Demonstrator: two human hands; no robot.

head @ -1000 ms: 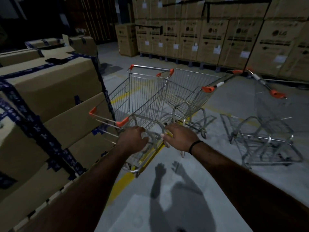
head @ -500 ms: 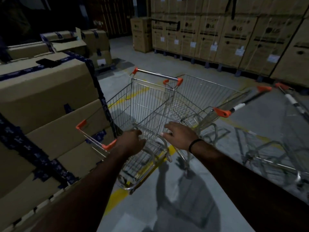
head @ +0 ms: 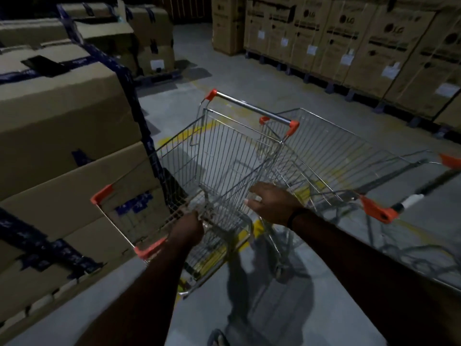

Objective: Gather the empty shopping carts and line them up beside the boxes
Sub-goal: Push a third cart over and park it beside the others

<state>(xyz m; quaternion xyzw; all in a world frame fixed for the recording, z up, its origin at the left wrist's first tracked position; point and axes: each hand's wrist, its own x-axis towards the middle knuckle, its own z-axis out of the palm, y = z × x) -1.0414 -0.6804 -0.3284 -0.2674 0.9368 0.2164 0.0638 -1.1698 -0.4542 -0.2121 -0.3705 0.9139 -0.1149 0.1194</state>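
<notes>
From my head view, my left hand [head: 188, 229] is clamped on the near wire end of the silver wire shopping cart with orange corners [head: 219, 156]. My right hand [head: 272, 204] rests loosely on its right rim. The cart's long side runs from me toward its far handle, right beside the brown taped cardboard boxes [head: 62, 126] on my left. 1 more wire cart [head: 331, 156] sits on the right.

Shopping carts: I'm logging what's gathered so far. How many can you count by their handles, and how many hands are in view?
Shopping carts: 3, by handles
Hands: 2, left hand, right hand
Total: 5
</notes>
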